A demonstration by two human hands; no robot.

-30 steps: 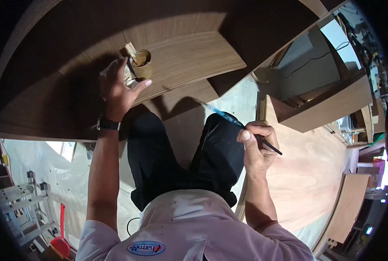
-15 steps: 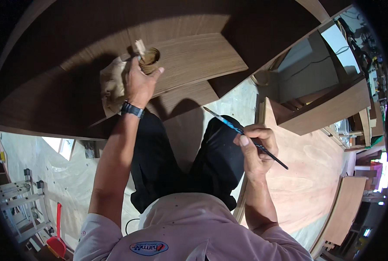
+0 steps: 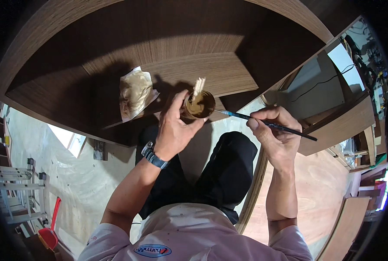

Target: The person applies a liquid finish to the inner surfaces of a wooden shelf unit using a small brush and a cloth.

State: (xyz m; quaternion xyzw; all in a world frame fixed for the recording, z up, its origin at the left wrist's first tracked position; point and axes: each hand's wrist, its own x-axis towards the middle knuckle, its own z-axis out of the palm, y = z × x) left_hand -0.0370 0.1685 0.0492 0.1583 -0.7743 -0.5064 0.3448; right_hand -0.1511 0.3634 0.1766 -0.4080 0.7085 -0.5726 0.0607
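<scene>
My left hand (image 3: 176, 128) is wrapped round a small ribbed tin (image 3: 207, 99) with brown liquid inside. Pale wooden sticks (image 3: 198, 88) stand up out of the tin at its far side. In my right hand (image 3: 277, 130) is a thin paintbrush (image 3: 246, 117) with a dark handle and a blue part near the ferrule. Its tip reaches the tin's right rim; whether the bristles touch the liquid I cannot tell. A crumpled, brown-stained cloth or paper (image 3: 135, 93) lies on the wood to the left of the tin.
A dark wood-veneer cabinet (image 3: 172, 24) curves across the far side, with a lighter board (image 3: 202, 71) inside it. Plywood (image 3: 307, 191) lies at the right, beside a wooden drawer-like piece (image 3: 341, 122). At the left are a folded ladder (image 3: 18, 185) and a red dustpan (image 3: 49, 237).
My left hand has lifted the tin away from the stained cloth and brought it right and nearer. The paintbrush in my right hand has moved right, its tip now at the tin's rim.
</scene>
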